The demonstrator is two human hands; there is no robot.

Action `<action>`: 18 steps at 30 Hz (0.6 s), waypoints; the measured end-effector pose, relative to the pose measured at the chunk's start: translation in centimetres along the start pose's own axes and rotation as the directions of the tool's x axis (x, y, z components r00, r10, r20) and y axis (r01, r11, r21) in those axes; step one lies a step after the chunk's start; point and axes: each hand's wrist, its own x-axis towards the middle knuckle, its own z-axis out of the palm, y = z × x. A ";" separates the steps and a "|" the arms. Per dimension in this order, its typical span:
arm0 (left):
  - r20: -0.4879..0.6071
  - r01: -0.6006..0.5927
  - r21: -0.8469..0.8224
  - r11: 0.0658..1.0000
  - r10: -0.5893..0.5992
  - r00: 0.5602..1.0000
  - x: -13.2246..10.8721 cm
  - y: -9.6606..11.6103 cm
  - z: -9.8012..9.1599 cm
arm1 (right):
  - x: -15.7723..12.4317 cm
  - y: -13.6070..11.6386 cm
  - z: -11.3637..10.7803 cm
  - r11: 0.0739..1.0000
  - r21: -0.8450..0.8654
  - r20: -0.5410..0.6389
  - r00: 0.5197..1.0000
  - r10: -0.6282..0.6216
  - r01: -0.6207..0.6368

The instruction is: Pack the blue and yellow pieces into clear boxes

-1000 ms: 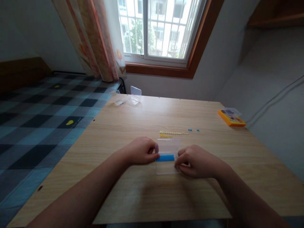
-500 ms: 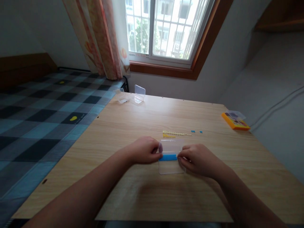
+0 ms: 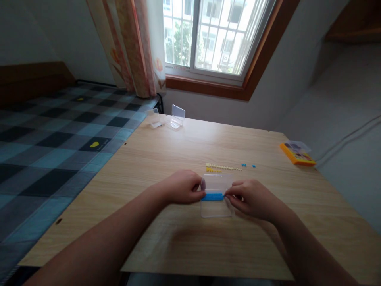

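An opened clear plastic box [image 3: 216, 208] lies on the table in front of me, with a bright blue strip of small joined pieces [image 3: 213, 197] across its middle. My left hand [image 3: 186, 186] is closed on the box's left edge, its thumb against the strip's left end. At the strip's right end, the thumb and forefinger of my right hand [image 3: 250, 198] pinch a tiny blue piece [image 3: 225, 195]. Just beyond the box lie rows of small cream pieces [image 3: 224, 167] and yellow pieces [image 3: 213, 170]. A few small blue pieces [image 3: 244, 165] sit to their right.
Two other clear boxes [image 3: 175, 122] stand open at the table's far left corner. An orange box [image 3: 297, 157] with a clear lid-like piece on top rests by the right edge. A checked bed [image 3: 59, 159] borders the wooden table [image 3: 160, 246] on the left.
My right fingertips have shifted slightly at the strip's right end, where a bit of blue now shows between them. The whole view has moved a little; my left hand keeps its hold.
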 end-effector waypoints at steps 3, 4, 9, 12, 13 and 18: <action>0.010 0.008 -0.004 1.000 -0.008 1.000 0.0 0.1 -0.1 | 0.0 -0.1 0.0 1.000 -0.004 0.009 1.000 0.014 -0.014; 0.012 0.009 -0.007 1.000 -0.009 1.000 -0.1 0.1 -0.2 | 0.0 -0.2 0.0 1.000 -0.007 0.012 1.000 0.020 -0.020; 0.010 0.009 -0.007 1.000 -0.009 1.000 -0.1 0.1 -0.2 | 0.1 -0.4 0.1 0.999 -0.014 0.008 0.999 0.043 -0.043; 0.007 0.007 -0.007 1.000 -0.007 1.000 0.0 0.1 -0.1 | 0.1 -0.4 0.1 0.999 -0.020 0.006 0.999 0.041 -0.041; 0.007 0.004 -0.007 1.000 -0.004 1.000 0.0 0.1 -0.1 | 0.1 -0.4 0.2 0.999 -0.023 0.006 0.999 0.041 -0.040; 0.003 0.003 0.004 1.000 -0.003 1.000 -0.1 0.1 -0.2 | 0.2 -0.5 0.2 0.998 -0.024 0.006 0.999 0.054 -0.053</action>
